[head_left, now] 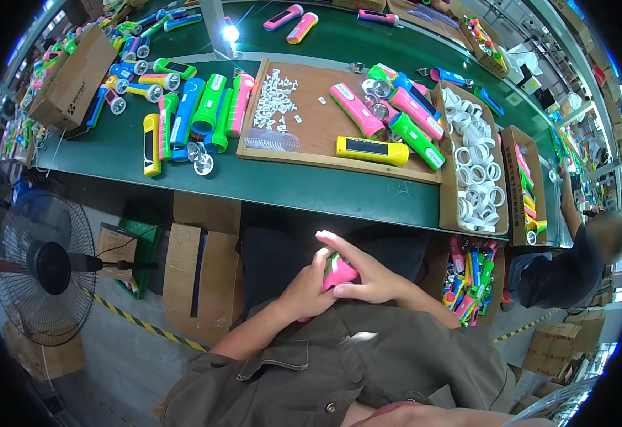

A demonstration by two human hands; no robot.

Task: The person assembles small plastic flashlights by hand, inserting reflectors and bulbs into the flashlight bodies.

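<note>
1. I hold a pink and green flashlight (339, 271) low in front of my body, below the near edge of the green surface (311, 188).
2. My left hand (309, 290) is wrapped around its lower part from the left, fingers closed on it.
3. My right hand (368, 274) covers it from the right and above, thumb under the body, index finger stretched over the top; both hands touch each other around it.
4. On the surface ahead lies a brown board (318, 128) with small white parts (275, 96), clear round lenses (272, 139), and a yellow flashlight (372, 150).
5. To the right stands a cardboard box of white rings (476, 167).
6. A floor fan (40, 267) stands to my left.
</note>
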